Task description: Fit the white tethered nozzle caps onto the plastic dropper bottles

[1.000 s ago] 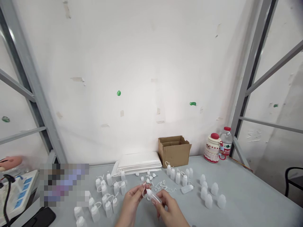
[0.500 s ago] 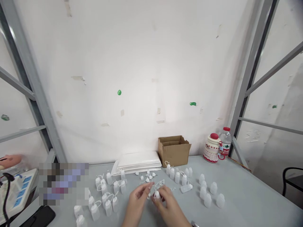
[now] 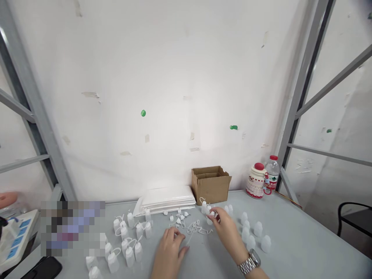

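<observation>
Now reaches with the right hand (image 3: 223, 224), out of the two-handed hold, to small white bottles (image 3: 204, 207) before the cardboard box (image 3: 210, 190), pinching narrowly at something white (image 3: 213, 213), too hidden to identify. Leaves the left hand (image 3: 168, 246) spread, seemingly bare, beside loose tubing (image 3: 193, 228), apparently done with joint handling; works hemmed in by close-standing bottles.

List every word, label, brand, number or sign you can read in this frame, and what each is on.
None can be read with certainty.
Clear bottle with red cap: red-and-green label, print too small.
Cream jar with red lid: printed marks, too small.
White power strip: blue panels, any marks too blurred.
Wristwatch: face unreadable.
Small white bottles: no lettering visible.
</observation>
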Available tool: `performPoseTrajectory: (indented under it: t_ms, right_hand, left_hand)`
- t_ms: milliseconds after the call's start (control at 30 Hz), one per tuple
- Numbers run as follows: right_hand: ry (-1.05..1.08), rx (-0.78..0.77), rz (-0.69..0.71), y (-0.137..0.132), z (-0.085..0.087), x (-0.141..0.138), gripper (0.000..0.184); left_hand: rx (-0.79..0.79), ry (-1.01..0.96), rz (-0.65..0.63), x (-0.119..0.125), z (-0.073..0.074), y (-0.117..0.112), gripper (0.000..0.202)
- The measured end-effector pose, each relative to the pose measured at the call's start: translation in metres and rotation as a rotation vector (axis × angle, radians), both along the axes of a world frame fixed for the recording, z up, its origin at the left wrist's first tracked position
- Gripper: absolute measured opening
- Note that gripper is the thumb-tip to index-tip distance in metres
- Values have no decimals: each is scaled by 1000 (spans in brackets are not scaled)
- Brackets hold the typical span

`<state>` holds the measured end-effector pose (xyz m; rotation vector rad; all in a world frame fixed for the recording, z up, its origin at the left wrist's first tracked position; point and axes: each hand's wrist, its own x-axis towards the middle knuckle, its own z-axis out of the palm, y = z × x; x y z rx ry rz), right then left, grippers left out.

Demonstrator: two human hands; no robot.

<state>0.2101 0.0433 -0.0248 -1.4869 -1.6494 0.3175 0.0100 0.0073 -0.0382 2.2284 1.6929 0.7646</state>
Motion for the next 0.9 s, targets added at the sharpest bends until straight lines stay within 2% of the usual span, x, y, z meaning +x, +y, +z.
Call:
performPoseTrajectory:
  t_ms: [100, 233, 533, 767, 900]
  right_hand:
    - [-106, 7, -11, 1, -7, 0, 18]
    - [-181, -25, -12, 1, -9, -1, 22]
    - [-189, -77, -30, 1, -9, -2, 25]
    - [-126, -1, -19, -1, -3, -3, 23]
    - [-127, 178, -54, 2, 6, 12, 30]
  left_hand:
    - [4, 53, 36, -1, 0, 1, 21]
    - [20, 64, 45, -2, 1, 1, 22]
    - [38, 49, 56, -4, 1, 0, 20]
    - [52, 24, 60, -4, 1, 0, 17]
    - [105, -20, 97, -6, -5, 1, 22]
